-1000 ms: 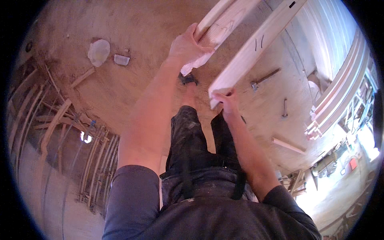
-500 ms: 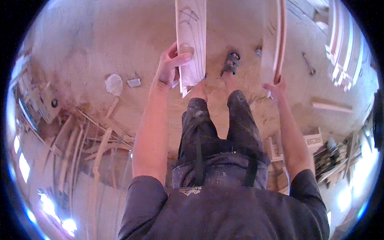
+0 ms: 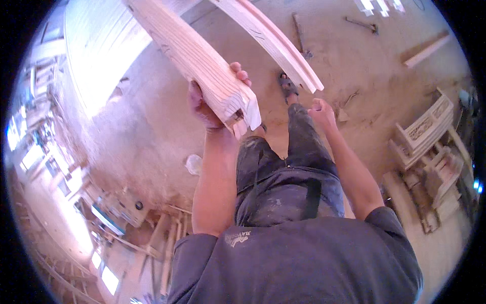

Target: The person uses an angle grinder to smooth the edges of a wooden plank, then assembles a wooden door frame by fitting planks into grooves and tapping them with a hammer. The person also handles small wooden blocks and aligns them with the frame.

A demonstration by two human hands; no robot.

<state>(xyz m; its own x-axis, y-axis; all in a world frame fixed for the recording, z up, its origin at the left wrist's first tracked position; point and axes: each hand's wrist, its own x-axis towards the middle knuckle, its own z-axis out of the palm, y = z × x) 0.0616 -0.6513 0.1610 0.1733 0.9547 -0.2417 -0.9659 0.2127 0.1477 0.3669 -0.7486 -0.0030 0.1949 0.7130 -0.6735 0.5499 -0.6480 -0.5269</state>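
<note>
My left hand (image 3: pixel 203 107) is wrapped round a pale wooden beam (image 3: pixel 195 55) near its lower end. The fingertips show at the beam's right edge and the thumb at its left. A notch is cut into the near end, and the beam slants up and away to the left. To its right a second wooden piece (image 3: pixel 271 43), grooved along one side, slants the same way; its far end runs out of view. Just below that piece's near end is my right hand (image 3: pixel 323 114), apart from it, with fingers loosely bent and nothing seen in them.
Sandals (image 3: pixel 287 86) are on my feet on the dusty floor. A hammer-like tool (image 3: pixel 362 24) and a loose wooden strip (image 3: pixel 428 50) lie at the far right. Carved wooden parts (image 3: pixel 422 129) are piled at right. Scrap wood (image 3: pixel 162 233) lies at lower left.
The view has turned, and both wooden pieces now slant to the left. My right hand has come off the grooved piece. My left hand still grips its beam, which is tilted now.
</note>
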